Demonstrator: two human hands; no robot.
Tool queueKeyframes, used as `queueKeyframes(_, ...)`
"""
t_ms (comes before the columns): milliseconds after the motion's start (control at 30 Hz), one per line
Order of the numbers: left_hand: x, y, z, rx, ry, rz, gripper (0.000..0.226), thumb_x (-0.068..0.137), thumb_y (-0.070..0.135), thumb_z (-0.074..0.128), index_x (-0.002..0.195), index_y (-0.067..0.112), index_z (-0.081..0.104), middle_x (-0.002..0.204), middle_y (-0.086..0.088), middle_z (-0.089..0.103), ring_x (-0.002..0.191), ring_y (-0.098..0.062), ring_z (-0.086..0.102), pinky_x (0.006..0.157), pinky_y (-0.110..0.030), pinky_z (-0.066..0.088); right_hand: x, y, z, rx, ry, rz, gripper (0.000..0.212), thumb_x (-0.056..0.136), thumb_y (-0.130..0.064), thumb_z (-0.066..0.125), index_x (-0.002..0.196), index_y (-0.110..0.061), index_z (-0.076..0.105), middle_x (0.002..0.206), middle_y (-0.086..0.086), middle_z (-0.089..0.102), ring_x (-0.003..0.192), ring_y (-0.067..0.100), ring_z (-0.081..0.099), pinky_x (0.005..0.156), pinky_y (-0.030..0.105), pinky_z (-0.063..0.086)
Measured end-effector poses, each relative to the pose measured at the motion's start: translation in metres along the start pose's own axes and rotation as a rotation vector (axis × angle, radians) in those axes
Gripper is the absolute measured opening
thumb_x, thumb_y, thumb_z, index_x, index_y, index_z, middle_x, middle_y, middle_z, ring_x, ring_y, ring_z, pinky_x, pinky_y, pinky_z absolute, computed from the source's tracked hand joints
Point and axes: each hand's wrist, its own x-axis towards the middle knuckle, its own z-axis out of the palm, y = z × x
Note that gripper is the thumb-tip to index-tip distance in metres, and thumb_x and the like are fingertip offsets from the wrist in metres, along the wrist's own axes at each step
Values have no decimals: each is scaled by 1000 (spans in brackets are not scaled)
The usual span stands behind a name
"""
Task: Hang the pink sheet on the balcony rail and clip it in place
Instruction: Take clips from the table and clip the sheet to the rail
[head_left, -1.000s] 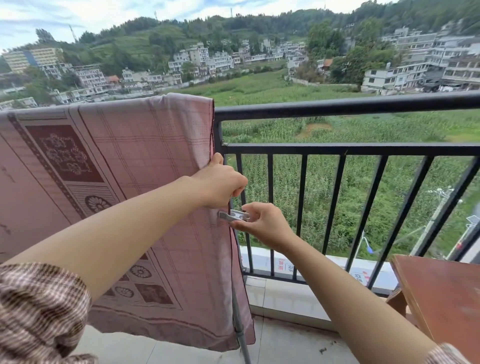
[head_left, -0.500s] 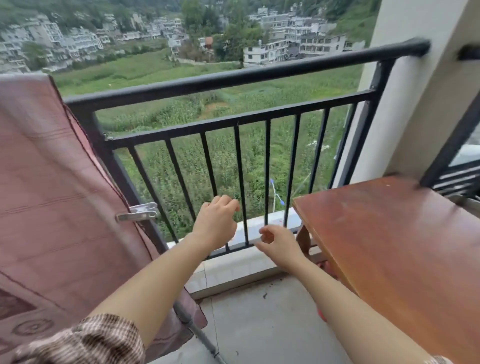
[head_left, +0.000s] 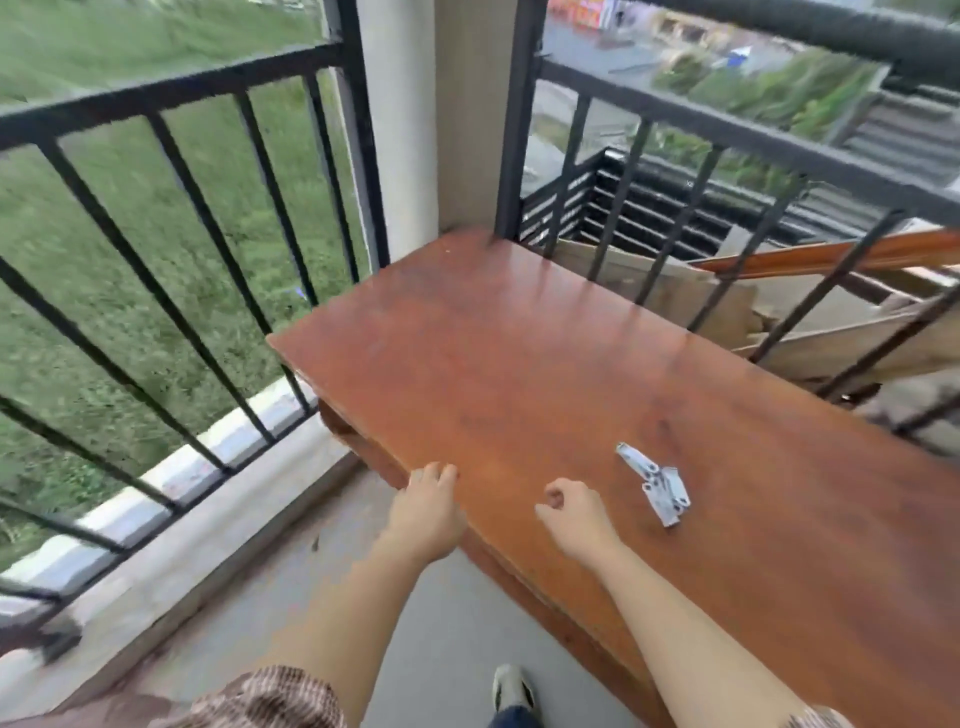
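Note:
A small pile of metal clips (head_left: 657, 488) lies on the brown wooden table (head_left: 519, 364), to the right of my hands. My right hand (head_left: 574, 512) hovers over the table's near edge with loosely curled fingers, holding nothing, a short way left of the clips. Just off the table's left edge is my left hand (head_left: 428, 512), fingers bent, also holding nothing. The black balcony rail (head_left: 171, 93) runs along the left. The pink sheet is out of view.
A cream pillar (head_left: 410, 104) stands at the corner where a second rail section (head_left: 727, 130) meets the first. Cardboard and wooden boards (head_left: 805, 312) lie behind that rail. My shoe (head_left: 511, 688) is on the grey floor below.
The view has swung right, from the sheet with a clip on its edge to the table. Both hands left the sheet and clip and now hang over the table edge.

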Motion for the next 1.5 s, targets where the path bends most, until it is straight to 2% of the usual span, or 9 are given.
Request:
queueKeyframes(167,68,19,12,12,-127,14,53,92,23,42,144,15,30,155,-7,20,141,-27,19,107,-43,33,56,10,-31,-135,125,61,37,90,-26,55,125,-15,57,128,3,55,121,21,49,97,31,40)
queueKeyframes(300,91,48,39,26,-199,4,62,98,31,38,151,18,9,160,-6,-3,147,-26,-1,114,-43,20,88,46,-56,-402,230,6,34,92,-29,50,124,-18,52,123,0,51,120,23,41,94,33,36)
queueKeyframes(500,115,44,56,128,-222,-72,80,95,53,37,151,17,-9,156,-16,-20,144,-36,-13,118,-44,11,132,48,-56,-605,96,-13,33,93,-42,44,116,-19,54,125,-2,49,122,20,35,94,34,30)
queueKeyframes(700,122,35,58,218,-235,-73,86,93,59,35,150,16,-12,156,-18,-20,145,-37,-12,118,-44,12,148,39,-43,-706,71,-15,26,97,-35,44,109,-18,60,117,-1,54,117,21,39,91,34,32)
queueKeyframes(867,128,30,47,212,-337,-59,84,94,48,46,151,21,-10,157,-13,-20,146,-33,-10,117,-44,18,147,29,-44,-595,93,-36,26,95,-36,47,101,-16,61,110,1,57,113,23,44,88,34,35)
queueKeyframes(967,125,21,31,162,-377,-48,74,96,34,46,152,20,0,159,-9,-11,147,-29,-1,116,-43,21,138,9,-45,-330,49,-22,23,92,-34,53,91,-12,58,98,4,58,98,26,53,73,33,38)
queueKeyframes(1167,64,-28,-2,39,-212,-159,65,92,22,44,150,16,13,158,-10,6,143,-28,12,109,-42,32,107,-50,-18,-86,-60,-77,33,85,-40,61,68,-21,39,75,0,54,73,25,51,60,32,37)
queueKeyframes(1400,-23,-119,-58,63,10,-259,50,89,15,44,138,14,36,148,-10,25,134,-29,26,99,-41,38,50,-139,56,19,-216,-225,37,73,-48,70,75,-24,43,84,6,69,77,28,65,65,34,48)
queueKeyframes(1500,-63,-157,-73,78,77,-299,48,89,15,43,136,14,39,148,-10,26,135,-29,26,101,-42,39,22,-173,92,12,-229,-283,45,72,-47,74,102,-22,51,101,2,63,94,26,62,75,33,46)
